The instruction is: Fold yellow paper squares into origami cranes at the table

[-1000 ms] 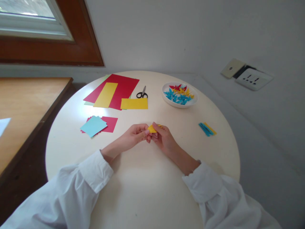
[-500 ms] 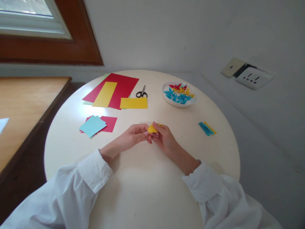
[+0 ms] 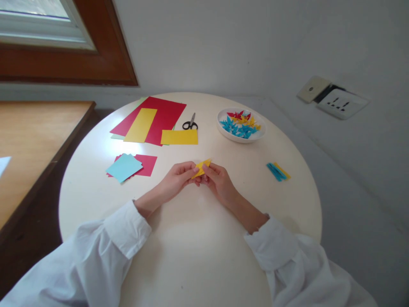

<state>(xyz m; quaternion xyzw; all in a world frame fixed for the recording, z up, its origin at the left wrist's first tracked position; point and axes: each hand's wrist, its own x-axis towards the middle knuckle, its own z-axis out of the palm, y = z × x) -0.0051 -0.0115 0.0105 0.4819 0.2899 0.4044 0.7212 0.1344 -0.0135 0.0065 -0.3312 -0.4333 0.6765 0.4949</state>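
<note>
A brown-framed window (image 3: 115,64) above the wooden desk's (image 3: 41,140) far edge; a wall socket (image 3: 342,103) beside a cream plate (image 3: 312,89).

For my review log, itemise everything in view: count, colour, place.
folded piece: one, yellow, held centrally
round table: one, off-white, centre
large sheets: several, red and pale green, table's far left
rectangles: two, yellow, on the red sheet
small cards: several, light blue and red, table's left
scissors: one pair, black-handled, far middle
dish: one, white, far right
star-like pieces: several, blue, yellow, red, in dish
strips: several, blue and yellow, right
wooden table: one, brown, left
white object: one, on wooden table
window frame: one, brown, upper left
wall plates: two, cream and white, right
wall: white, behind
sleeves: two, white, near side
left hand: one, centre
right hand: one, centre
</note>
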